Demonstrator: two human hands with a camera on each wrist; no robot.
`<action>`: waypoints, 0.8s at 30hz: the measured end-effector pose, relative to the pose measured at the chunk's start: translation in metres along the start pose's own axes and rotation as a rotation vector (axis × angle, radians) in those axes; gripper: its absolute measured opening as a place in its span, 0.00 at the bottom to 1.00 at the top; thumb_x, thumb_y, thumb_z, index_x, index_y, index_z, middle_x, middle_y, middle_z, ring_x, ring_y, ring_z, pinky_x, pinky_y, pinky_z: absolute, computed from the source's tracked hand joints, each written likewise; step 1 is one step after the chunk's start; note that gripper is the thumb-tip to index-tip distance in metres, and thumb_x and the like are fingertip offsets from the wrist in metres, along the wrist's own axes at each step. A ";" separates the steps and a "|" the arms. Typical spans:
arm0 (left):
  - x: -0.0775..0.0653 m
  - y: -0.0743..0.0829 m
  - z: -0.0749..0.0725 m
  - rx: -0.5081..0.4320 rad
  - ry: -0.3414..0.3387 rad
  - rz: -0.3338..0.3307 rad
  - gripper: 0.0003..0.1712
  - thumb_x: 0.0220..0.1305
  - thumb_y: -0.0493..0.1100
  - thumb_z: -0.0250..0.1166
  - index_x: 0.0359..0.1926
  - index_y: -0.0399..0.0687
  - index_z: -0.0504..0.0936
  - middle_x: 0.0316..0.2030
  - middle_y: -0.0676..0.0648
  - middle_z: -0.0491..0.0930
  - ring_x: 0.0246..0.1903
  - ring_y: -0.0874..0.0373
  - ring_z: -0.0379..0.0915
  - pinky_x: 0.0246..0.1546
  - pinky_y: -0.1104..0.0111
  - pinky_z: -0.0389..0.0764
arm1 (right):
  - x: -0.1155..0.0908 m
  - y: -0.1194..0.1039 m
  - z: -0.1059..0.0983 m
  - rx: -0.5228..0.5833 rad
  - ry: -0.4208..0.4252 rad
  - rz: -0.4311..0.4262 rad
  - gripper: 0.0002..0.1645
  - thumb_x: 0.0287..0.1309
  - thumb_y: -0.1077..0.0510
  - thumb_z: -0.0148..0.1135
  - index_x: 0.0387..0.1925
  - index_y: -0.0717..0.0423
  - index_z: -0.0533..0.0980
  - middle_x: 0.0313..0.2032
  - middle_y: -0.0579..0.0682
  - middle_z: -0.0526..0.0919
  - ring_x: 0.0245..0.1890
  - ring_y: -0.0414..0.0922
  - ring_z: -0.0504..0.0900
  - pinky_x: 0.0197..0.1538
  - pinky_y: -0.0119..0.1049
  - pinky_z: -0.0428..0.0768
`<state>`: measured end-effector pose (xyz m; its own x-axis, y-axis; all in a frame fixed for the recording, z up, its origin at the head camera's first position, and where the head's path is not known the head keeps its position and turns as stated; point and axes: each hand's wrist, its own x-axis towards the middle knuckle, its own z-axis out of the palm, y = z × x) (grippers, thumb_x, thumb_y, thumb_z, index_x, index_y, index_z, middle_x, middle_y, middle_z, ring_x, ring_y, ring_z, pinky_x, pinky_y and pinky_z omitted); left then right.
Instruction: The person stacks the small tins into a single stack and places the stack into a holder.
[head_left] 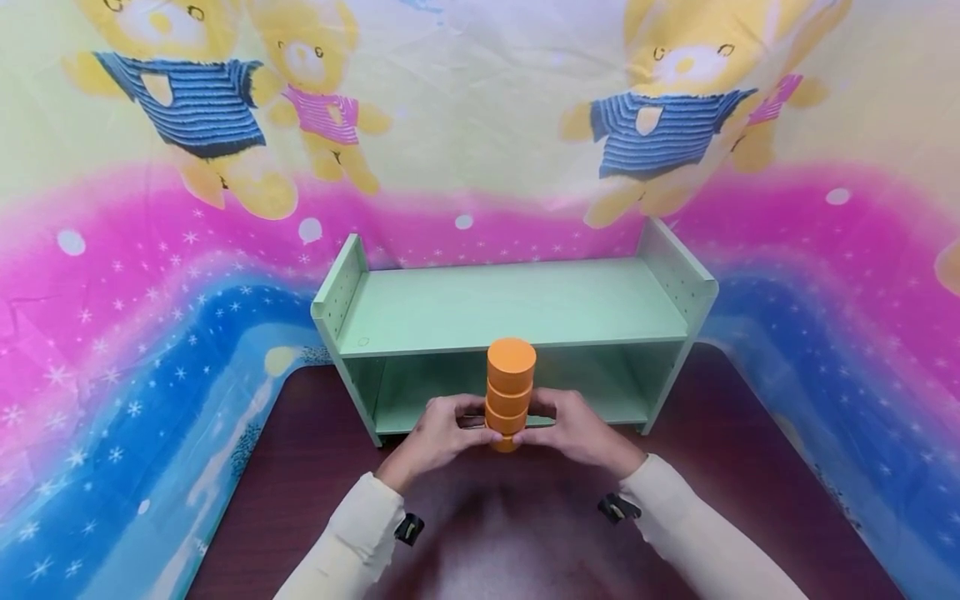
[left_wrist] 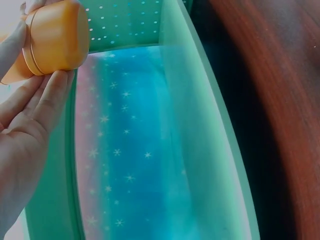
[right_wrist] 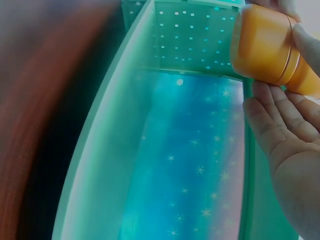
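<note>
An upright column of several orange round canisters (head_left: 512, 371) stands out in front of the shelf, held between both hands. From its left side my left hand (head_left: 438, 429) grips the lower part, thumb toward me and fingers reaching behind. My right hand (head_left: 576, 427) mirrors it on the right, and the two thumbs almost meet at the front. In the left wrist view the fingers (left_wrist: 52, 100) lie against an orange canister (left_wrist: 57, 37). The right wrist view has the fingers (right_wrist: 272, 105) touching the orange surface (right_wrist: 262, 45) as well. Whether the canisters are joined cannot be told.
A pale green two-tier shelf (head_left: 502, 304) with raised side panels stands at the back of the dark red-brown table (head_left: 315, 475). Behind and beside it hangs a cloth (head_left: 465, 125) printed with bears and snowflakes. Black wrist devices (head_left: 408, 528) sit by both sleeves.
</note>
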<state>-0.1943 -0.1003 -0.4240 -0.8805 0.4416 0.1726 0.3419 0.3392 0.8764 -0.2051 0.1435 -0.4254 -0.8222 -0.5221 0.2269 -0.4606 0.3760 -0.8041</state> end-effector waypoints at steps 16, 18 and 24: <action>0.017 0.014 -0.010 -0.001 -0.015 0.030 0.26 0.55 0.41 0.77 0.55 0.39 0.82 0.49 0.44 0.85 0.46 0.55 0.84 0.47 0.68 0.86 | 0.010 -0.013 -0.018 -0.017 0.006 0.014 0.33 0.52 0.53 0.78 0.59 0.57 0.78 0.54 0.50 0.84 0.52 0.47 0.83 0.60 0.51 0.80; 0.019 0.017 -0.011 -0.007 -0.018 0.031 0.27 0.55 0.41 0.77 0.55 0.38 0.82 0.49 0.43 0.84 0.46 0.54 0.84 0.47 0.67 0.86 | 0.011 -0.015 -0.020 -0.028 0.011 0.012 0.33 0.51 0.53 0.78 0.58 0.57 0.78 0.53 0.50 0.84 0.52 0.47 0.84 0.59 0.52 0.81; 0.023 0.021 -0.015 0.004 -0.014 0.043 0.26 0.56 0.42 0.77 0.55 0.38 0.82 0.49 0.42 0.84 0.46 0.52 0.84 0.46 0.68 0.86 | 0.016 -0.022 -0.026 -0.037 0.006 0.017 0.33 0.50 0.53 0.79 0.58 0.57 0.79 0.52 0.50 0.85 0.52 0.48 0.84 0.59 0.52 0.81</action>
<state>-0.2126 -0.0955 -0.3945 -0.8604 0.4670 0.2039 0.3805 0.3228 0.8666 -0.2172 0.1471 -0.3897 -0.8318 -0.5109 0.2168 -0.4586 0.4126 -0.7871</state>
